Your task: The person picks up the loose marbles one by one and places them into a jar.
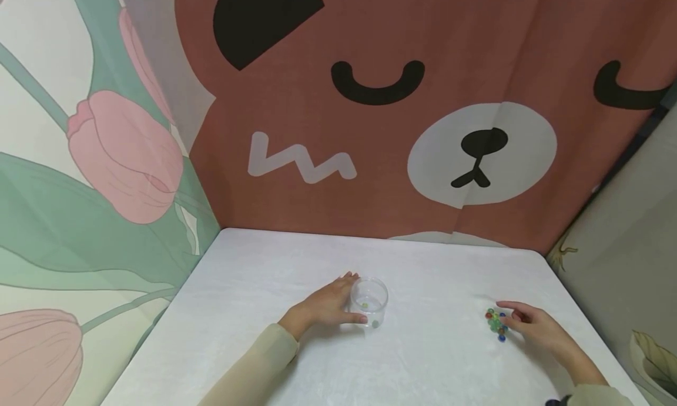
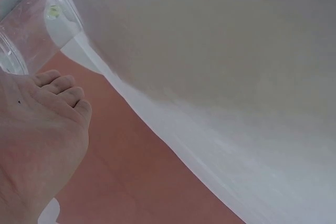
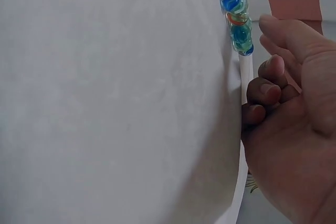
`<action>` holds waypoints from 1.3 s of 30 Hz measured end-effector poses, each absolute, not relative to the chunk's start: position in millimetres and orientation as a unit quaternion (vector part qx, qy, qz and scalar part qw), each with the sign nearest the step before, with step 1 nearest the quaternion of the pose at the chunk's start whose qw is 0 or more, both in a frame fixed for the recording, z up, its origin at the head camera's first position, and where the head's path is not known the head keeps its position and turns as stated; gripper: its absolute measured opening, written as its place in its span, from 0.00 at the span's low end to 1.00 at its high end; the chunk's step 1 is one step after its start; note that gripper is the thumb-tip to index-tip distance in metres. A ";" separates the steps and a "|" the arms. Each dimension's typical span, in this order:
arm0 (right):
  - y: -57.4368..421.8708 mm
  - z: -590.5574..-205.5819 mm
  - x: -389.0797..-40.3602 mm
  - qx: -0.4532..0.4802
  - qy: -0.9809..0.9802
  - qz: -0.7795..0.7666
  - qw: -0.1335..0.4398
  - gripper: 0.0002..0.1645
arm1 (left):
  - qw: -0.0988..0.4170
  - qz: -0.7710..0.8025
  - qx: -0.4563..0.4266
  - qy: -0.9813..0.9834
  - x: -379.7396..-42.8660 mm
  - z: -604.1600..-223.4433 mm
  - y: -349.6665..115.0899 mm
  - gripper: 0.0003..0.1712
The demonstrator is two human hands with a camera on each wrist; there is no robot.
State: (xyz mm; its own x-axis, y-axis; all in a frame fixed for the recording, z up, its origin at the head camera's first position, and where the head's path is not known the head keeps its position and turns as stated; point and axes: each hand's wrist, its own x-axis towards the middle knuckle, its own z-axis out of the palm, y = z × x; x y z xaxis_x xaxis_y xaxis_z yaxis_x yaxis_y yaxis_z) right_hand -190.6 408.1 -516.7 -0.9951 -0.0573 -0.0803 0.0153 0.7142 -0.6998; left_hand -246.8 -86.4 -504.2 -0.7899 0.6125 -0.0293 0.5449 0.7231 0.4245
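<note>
A clear round plastic cup point(image 1: 370, 294) stands near the middle of the table. A yellowish marble point(image 2: 53, 11) and a green marble point(image 1: 375, 324) show through its wall. My left hand point(image 1: 334, 303) rests against the cup's left side, thumb along the near side and fingers toward the back. To the right, a cluster of glass marbles point(image 1: 495, 322) in green, blue, red and yellow lies on the table. Right beside the cluster is my right hand point(image 1: 536, 326), index finger and thumb apart, other fingers curled in. I see no marble in its grasp.
A white cloth covers the table point(image 1: 423, 365). Behind it hangs a brown curtain with a bear's face point(image 1: 370, 206), and a tulip-print curtain point(image 1: 121, 159) is on the left. Grey-green fabric point(image 1: 624, 235) borders the right side.
</note>
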 end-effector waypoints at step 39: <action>409.6 -510.2 -212.9 0.038 0.938 -0.322 0.123 0.22 | 0.076 0.191 0.316 0.926 -246.1 -500.8 -85.1 0.61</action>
State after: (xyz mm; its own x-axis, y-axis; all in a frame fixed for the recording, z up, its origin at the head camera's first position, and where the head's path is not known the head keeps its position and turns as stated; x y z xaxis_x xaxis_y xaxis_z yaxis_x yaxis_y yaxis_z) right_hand -212.9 409.6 -510.2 -0.9667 -0.0075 -0.2558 0.1514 0.7891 -0.5953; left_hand -246.1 -85.1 -500.8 -0.7885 0.6147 -0.0208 0.5564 0.7274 0.4016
